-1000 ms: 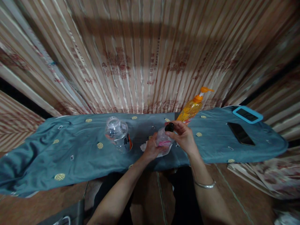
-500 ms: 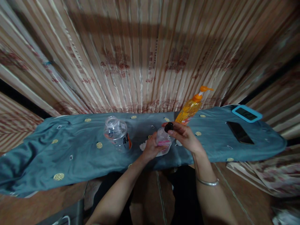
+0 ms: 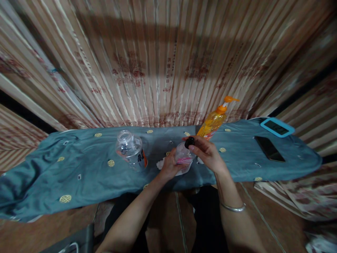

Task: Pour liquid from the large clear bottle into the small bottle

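A clear plastic bottle (image 3: pixel 184 154) with a pink label leans in front of me, and my left hand (image 3: pixel 170 167) is wrapped round its side. At the bottle's top, my right hand (image 3: pixel 207 154) pinches a black cap (image 3: pixel 189 142) between thumb and fingers. Whether the cap is seated on the neck I cannot tell. White tissue-like material (image 3: pixel 160 163) shows beside my left hand. To the left stands a larger clear bottle (image 3: pixel 129 147), uncapped, with an orange and black label. Behind my right hand is an orange pump bottle (image 3: pixel 212 123).
The narrow table has a blue-green cloth (image 3: pixel 89 154) with yellow motifs. At its right lie a black phone (image 3: pixel 269 149) and a blue-framed digital display (image 3: pixel 277 127). A striped curtain (image 3: pixel 155 70) hangs close behind.
Almost nothing differs. My right hand keeps its pinch on the black cap with a very slight shift of the fingers, and my left hand stays round the bottle.
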`<action>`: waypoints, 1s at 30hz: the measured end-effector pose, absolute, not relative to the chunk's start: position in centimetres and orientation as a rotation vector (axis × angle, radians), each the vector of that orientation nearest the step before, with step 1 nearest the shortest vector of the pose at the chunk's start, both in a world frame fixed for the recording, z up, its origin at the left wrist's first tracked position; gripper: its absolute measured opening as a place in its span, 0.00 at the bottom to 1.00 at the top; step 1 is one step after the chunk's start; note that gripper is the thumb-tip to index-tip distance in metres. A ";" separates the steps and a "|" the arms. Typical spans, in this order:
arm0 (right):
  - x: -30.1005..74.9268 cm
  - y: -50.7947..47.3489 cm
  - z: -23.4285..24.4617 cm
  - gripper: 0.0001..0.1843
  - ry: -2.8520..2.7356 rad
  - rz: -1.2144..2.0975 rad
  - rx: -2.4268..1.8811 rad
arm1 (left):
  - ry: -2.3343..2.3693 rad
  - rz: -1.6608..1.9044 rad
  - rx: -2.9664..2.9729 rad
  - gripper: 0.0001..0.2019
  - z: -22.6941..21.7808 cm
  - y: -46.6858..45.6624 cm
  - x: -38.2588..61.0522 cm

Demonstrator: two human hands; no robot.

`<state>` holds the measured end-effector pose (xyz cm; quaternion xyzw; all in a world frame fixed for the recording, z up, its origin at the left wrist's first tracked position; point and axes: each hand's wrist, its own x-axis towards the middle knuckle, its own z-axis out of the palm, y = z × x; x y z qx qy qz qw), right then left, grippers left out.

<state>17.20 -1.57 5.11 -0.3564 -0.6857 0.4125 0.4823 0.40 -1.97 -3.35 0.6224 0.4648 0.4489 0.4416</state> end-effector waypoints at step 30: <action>16.1 -1.9 5.0 0.23 -1.545 0.817 -0.941 | 1.175 1.114 1.551 0.30 -2.6 -2.2 0.4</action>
